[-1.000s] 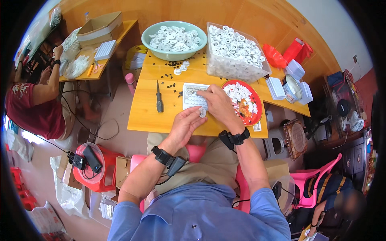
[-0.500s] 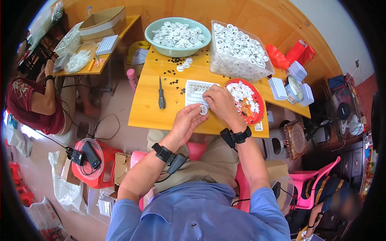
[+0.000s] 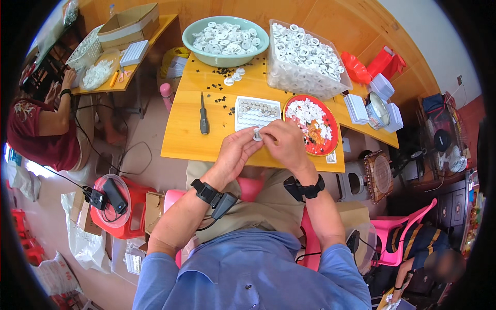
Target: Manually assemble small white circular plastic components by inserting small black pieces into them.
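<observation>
My left hand [image 3: 235, 154] pinches a small round white plastic piece [image 3: 257, 136] between thumb and fingers, above the table's front edge. My right hand [image 3: 285, 144] is closed against the piece's right side, its fingertips pressed together; anything between them is hidden. Just beyond my hands lies a white tray [image 3: 248, 122] with rows of small round silver pieces, like button cells, in its far part. To the right of it, a round red tray [image 3: 337, 135] holds many small white parts. A screwdriver [image 3: 204, 116] with a dark handle lies to the left.
A green basin [image 3: 223, 61] and a clear plastic bin [image 3: 305, 85], both heaped with white round pieces, stand at the back. Small black parts [image 3: 220, 99] are scattered on the table. White boxes [image 3: 356, 111] stand at right. A co-worker [image 3: 49, 129] sits at the left table.
My right hand has come back from the silver pieces in the white tray to the white piece in my left hand. My left hand has shifted slightly left and nearer the tray.
</observation>
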Available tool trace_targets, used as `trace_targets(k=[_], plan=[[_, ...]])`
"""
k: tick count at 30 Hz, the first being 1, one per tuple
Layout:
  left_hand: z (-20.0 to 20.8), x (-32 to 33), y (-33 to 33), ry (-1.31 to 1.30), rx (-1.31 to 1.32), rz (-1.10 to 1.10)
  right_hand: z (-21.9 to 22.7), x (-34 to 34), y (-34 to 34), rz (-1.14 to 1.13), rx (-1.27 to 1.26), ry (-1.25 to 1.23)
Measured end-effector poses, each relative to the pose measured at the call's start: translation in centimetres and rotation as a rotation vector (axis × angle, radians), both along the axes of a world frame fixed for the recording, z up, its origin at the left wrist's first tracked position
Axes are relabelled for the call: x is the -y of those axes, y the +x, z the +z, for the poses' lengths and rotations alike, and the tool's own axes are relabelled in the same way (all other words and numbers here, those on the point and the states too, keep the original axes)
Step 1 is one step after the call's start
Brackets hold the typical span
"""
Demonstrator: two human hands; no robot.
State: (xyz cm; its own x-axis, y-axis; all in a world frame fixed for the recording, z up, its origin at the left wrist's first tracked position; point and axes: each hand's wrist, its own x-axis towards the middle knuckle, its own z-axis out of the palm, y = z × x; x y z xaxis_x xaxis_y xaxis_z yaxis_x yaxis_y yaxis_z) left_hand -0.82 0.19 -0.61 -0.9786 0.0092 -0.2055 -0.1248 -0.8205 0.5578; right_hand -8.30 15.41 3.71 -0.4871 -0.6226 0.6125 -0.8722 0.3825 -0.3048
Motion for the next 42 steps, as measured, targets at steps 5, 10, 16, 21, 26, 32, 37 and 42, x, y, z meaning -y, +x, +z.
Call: trace_targets(k=[5,10,16,21,26,32,37,42], plan=[[-0.3,0.0,0.1,-0.011,-0.01,0.002,-0.3,0.4,0.5,-0.024,-0.072,-0.014],[-0.5,0.0,0.0,-0.018,-0.009,0.004,-0.5,0.3,0.6,-0.035,-0.099,-0.006],[-0.5,0.0,0.0,-0.038,-0.005,0.001,-0.5,0.3,0.5,-0.034,-0.013,0.012],[-0.5,0.1,0.0,-0.032,-0.007,-0.008,-0.7,0.5,0.9,-0.071,0.176,-0.079],[-0.2,0.1,0.0,-0.053,0.002,-0.01,0.0,0.0,1.3,-0.076,0.01,0.109],[-0.9,-0.2,-0.2,-0.015,0.034,-0.029,8.4,0.0,8.8,0.546,0.591,-0.151],[-0.7,-0.3,0.0,-0.063,0.027,-0.011,13.3,0.8,14.8,1.245,0.795,-0.341],[-0.6,0.1,-0.2,-0.09,0.026,-0.018,13.2,-1.3,13.3,1.165,0.71,-0.234]])
